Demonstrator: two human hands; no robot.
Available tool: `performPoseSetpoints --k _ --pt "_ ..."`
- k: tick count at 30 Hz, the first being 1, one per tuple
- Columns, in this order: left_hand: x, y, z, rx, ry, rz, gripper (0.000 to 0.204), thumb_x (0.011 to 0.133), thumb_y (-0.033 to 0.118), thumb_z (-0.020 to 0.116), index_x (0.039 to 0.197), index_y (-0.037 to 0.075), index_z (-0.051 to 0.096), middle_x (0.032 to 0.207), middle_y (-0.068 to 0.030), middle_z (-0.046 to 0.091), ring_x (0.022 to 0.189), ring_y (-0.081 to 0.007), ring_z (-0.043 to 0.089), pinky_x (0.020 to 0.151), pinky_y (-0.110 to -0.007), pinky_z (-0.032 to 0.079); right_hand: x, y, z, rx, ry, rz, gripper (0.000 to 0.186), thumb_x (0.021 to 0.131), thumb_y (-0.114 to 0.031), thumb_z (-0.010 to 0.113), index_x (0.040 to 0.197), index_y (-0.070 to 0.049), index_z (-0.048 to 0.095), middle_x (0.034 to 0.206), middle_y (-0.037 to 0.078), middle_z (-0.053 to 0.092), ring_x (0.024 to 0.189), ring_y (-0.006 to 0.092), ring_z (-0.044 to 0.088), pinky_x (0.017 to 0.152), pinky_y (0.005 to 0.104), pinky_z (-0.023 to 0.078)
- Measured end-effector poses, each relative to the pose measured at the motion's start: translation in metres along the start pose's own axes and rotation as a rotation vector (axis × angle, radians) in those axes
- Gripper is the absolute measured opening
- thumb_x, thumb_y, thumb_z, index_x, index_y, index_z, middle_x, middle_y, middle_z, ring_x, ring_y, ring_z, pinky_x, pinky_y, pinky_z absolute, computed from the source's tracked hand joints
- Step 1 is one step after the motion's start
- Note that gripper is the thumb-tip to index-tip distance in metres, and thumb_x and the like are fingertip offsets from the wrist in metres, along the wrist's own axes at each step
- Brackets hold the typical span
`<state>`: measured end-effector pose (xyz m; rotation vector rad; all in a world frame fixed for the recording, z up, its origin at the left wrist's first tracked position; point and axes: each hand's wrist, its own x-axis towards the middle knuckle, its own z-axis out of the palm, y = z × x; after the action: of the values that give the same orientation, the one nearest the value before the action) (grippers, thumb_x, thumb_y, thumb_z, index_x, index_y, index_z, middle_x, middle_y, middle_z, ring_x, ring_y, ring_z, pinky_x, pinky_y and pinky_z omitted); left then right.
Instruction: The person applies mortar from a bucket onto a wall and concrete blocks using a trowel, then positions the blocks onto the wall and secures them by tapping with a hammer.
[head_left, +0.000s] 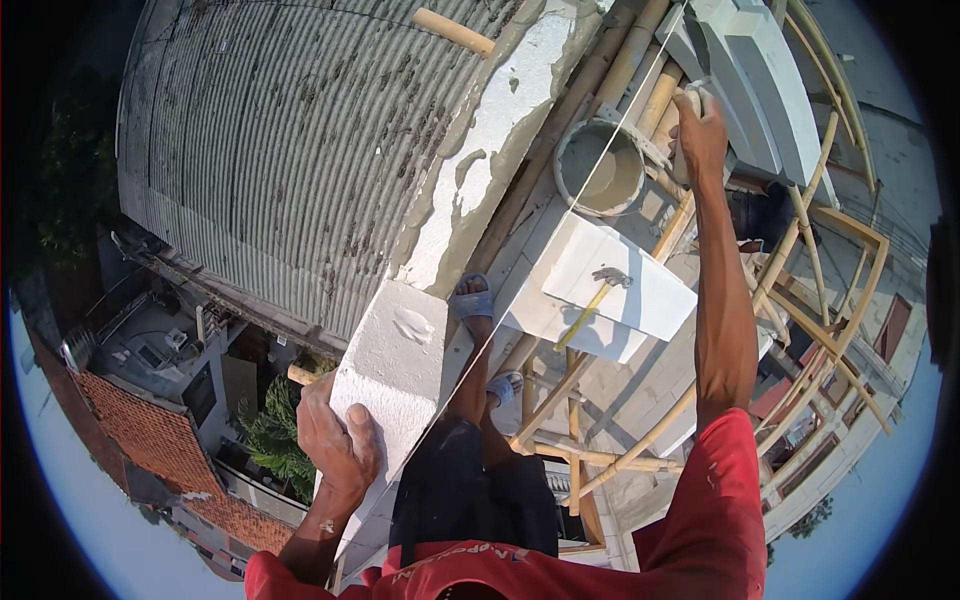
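My left hand [338,440] grips the side of a white lightweight block [395,370] lying in line with a wall top [500,140] coated in rough grey mortar. My right hand [700,135] is raised at the upper right, fingers closed on a pale object I cannot make out, beside a bucket [612,175] of grey mortar. A taut string [480,350] runs diagonally past the block. Below the bucket, a yellow-handled tool with a mortar-smeared head [590,310] rests on more white blocks [655,320].
A corrugated roof [270,170] slopes along the wall's left. Bamboo scaffolding [630,460] surrounds the right side, with stacked blocks [760,90] above and another person's dark-clothed body [755,212] among the poles. My sandaled feet [472,300] stand beside the wall; lower rooftops [140,420] lie far left.
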<state>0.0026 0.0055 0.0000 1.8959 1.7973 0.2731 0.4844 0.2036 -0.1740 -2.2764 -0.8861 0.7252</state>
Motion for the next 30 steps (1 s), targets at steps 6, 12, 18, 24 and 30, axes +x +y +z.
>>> performPoseSetpoints --k 6,12,18,24,30 --pt "-0.007 -0.003 0.005 -0.044 -0.041 -0.068 0.055 0.107 0.044 0.040 0.118 -0.008 0.056 0.103 -0.0231 0.059 0.090 -0.0362 0.060 0.081 -0.043 0.046 -0.084 0.166 -0.005 -0.004 -0.465 0.465 0.038 0.090 -0.035 0.071 0.106 -0.001 0.068 0.071 0.008 0.061 0.051 0.0166 0.058 0.048 0.0325 0.048" --pt "-0.003 0.003 0.005 -0.036 -0.080 -0.101 0.065 0.107 0.049 0.033 0.125 -0.012 0.049 0.109 -0.0240 0.056 0.095 -0.0297 0.057 0.085 -0.040 0.044 -0.031 0.265 0.089 -0.819 -0.371 0.093 0.041 0.092 -0.035 0.065 0.101 0.004 0.073 0.104 0.026 0.073 0.081 0.0387 0.074 0.073 0.0472 0.057" --pt "-0.015 0.002 0.004 0.025 -0.030 -0.129 0.068 0.107 0.047 0.031 0.133 -0.016 0.042 0.121 -0.0278 0.053 0.106 -0.0324 0.056 0.096 -0.043 0.041 -0.038 0.245 0.143 -0.504 -0.633 0.178 0.041 0.091 -0.038 0.067 0.099 0.002 0.071 0.080 0.017 0.070 0.064 0.0284 0.067 0.058 0.0430 0.052" --pt "-0.008 0.000 0.007 -0.013 -0.048 -0.077 0.062 0.107 0.043 0.034 0.129 -0.014 0.045 0.112 -0.0271 0.055 0.099 -0.0337 0.056 0.091 -0.040 0.043 -0.099 0.269 0.038 0.341 -0.530 0.473 0.035 0.095 -0.037 0.067 0.105 -0.004 0.068 0.069 0.003 0.058 0.051 0.0128 0.056 0.044 0.0298 0.044" --pt "0.001 0.016 0.007 -0.039 0.024 -0.047 0.056 0.107 0.044 0.034 0.116 -0.008 0.053 0.097 -0.0238 0.057 0.084 -0.0345 0.058 0.078 -0.043 0.046 -0.112 0.178 0.005 0.988 -0.476 0.319 0.039 0.099 -0.028 0.056 0.125 0.000 0.058 0.088 0.007 0.062 0.060 0.0140 0.059 0.050 0.0284 0.049"
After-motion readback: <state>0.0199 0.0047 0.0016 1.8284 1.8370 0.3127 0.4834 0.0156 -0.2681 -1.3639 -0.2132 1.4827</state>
